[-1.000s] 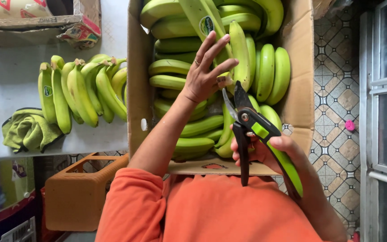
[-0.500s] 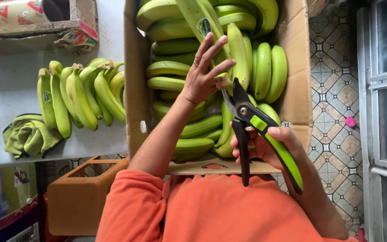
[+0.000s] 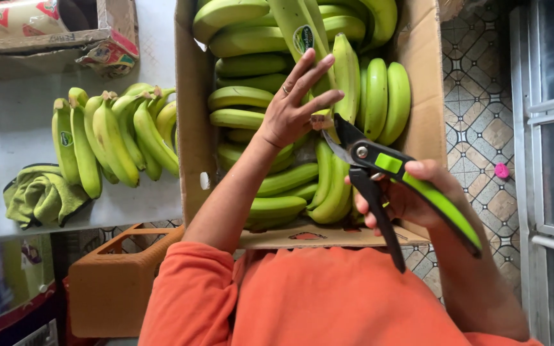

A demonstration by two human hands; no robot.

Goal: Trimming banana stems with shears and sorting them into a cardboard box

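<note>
Now: your left hand (image 3: 293, 109) lies spread, fingers fanned, over the green bananas (image 3: 270, 122) packed in the open cardboard box (image 3: 190, 128). Fingertips press a bunch near its stalk end; nothing is pinched. Your right hand (image 3: 405, 195) is wrapped around the green-and-black pruning shears (image 3: 379, 166), handles spread apart in the grip, blades parted and pointing at the stalk just beside your left fingertips.

Handling notes, as judgement:
- Bananas look unripe, so firm and stiff, but the skin will likely scuff and bruise under hard pressure. Bunches are probably fairly heavy.
- Best hold seems the thick crown where the fingers of fruit join, not a single banana, which could snap off.
- Skin looks smooth, possibly waxy; keep a broad palm on it.
- Blades sit close to your left fingers; mind that gap.

Elsewhere: a loose bunch of bananas (image 3: 113, 138) lies on the desk (image 3: 8, 128) left of the box, near a crumpled green cloth (image 3: 40, 195). An orange crate (image 3: 113, 282) stands below.
</note>
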